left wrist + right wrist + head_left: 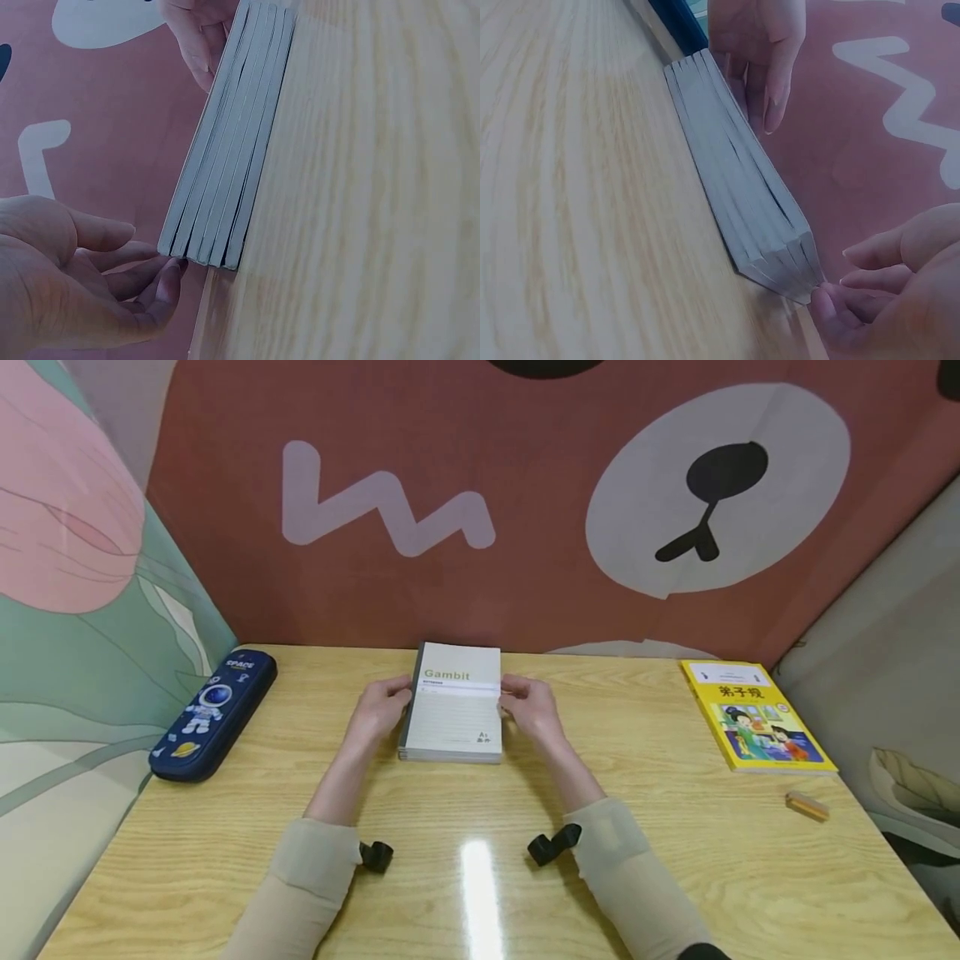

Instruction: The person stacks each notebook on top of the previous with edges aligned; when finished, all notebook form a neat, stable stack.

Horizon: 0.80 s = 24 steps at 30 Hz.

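A stack of several notebooks (453, 714), its pale top cover printed "Gambit", lies flat near the table's far edge. On its left side, my left hand (381, 703) touches the stack with its fingertips. My right hand (531, 703) stands opposite, fingertips at the right side. The left wrist view shows the layered edges of the notebooks (225, 142), with the left fingers at a lower corner and the thumb apart from the covers. In the right wrist view, the right fingers (832, 304) meet the stack's near corner, and the thumb is held off it.
A dark blue pencil case (213, 714) with an astronaut lies at the left edge of the wooden table (420, 893). On the right are a yellow picture book (757, 718) and a small orange-and-grey eraser-like block (807, 807). A printed cloth wall (375, 593) rises behind the table.
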Motion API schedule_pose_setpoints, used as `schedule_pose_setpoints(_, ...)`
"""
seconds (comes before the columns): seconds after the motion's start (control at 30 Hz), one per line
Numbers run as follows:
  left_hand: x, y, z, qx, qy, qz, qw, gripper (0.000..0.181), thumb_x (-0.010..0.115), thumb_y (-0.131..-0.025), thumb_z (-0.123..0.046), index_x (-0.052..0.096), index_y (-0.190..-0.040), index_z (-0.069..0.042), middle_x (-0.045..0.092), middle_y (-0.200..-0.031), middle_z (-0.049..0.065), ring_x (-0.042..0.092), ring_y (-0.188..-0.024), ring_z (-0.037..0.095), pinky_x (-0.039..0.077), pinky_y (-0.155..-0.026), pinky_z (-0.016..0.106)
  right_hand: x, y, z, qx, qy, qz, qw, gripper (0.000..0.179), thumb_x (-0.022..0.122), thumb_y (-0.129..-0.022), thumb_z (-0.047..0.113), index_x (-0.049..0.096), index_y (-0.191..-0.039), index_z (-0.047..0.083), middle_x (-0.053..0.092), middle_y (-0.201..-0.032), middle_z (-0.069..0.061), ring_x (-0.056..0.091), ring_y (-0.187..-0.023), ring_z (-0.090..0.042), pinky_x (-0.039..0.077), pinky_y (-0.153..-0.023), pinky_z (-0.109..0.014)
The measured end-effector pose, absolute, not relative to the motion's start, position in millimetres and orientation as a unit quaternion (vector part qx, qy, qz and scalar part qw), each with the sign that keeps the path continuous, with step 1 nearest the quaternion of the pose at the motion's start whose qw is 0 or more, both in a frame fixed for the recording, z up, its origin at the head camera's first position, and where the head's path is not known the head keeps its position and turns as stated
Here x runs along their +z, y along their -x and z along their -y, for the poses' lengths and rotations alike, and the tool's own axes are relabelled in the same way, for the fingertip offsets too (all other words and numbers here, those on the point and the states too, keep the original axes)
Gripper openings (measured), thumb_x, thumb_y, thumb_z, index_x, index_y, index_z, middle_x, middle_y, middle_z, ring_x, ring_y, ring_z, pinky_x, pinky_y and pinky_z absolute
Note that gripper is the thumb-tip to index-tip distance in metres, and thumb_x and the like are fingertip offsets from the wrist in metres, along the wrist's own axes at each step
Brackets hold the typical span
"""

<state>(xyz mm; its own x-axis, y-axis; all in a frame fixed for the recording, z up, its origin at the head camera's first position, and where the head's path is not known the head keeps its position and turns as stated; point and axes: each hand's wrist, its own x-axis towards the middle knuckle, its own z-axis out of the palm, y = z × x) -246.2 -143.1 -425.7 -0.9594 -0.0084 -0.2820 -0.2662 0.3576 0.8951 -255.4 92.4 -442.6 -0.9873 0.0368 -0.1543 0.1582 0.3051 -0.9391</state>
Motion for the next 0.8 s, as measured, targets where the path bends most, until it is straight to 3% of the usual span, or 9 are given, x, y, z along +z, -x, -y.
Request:
schedule_pose_setpoints(0.27, -424.4, 247.5, 148.9, 0.570, 0.062, -0.808, 0.131, 0.055, 0.045, -0.109, -0.021, 0.033, -0.160, -0.004, 0.036, -0.166, 0.016, 0.039, -0.152, 0.032, 0.034, -0.126, 0.047, -442.6, 252.6, -100.4, -0.616, -0.036, -0.785, 0.063, 0.050, 0.055, -0.101, 0.005, 0.049, -0.151, -0.002, 0.057, -0.148, -0.024, 0.058, -0.132, -0.031, 0.053, -0.110, -0.044)
schedule_pose_setpoints(0.4, -424.5, 249.0, 156.4, 0.560, 0.047, -0.818, 0.124, 0.057, 0.045, -0.109, -0.022, 0.031, -0.162, -0.006, 0.038, -0.165, 0.017, 0.044, -0.147, 0.034, 0.040, -0.122, 0.047, -441.6, 252.0, -110.5, -0.604, -0.017, -0.793, 0.072, 0.053, 0.055, -0.103, 0.010, 0.044, -0.154, 0.001, 0.055, -0.149, -0.024, 0.058, -0.131, -0.034, 0.054, -0.108, -0.047)
schedule_pose_setpoints(0.8, -434.7, 245.7, 191.0, 0.389, -0.043, -0.918, 0.064, 0.058, 0.044, -0.108, -0.029, 0.035, -0.159, -0.002, 0.044, -0.158, 0.027, 0.046, -0.143, 0.046, 0.040, -0.118, 0.059, -441.4, 253.9, -173.1, -0.447, 0.067, -0.892, 0.025, 0.049, 0.055, -0.106, 0.024, 0.050, -0.153, 0.007, 0.063, -0.142, -0.020, 0.058, -0.132, -0.037, 0.052, -0.107, -0.053)
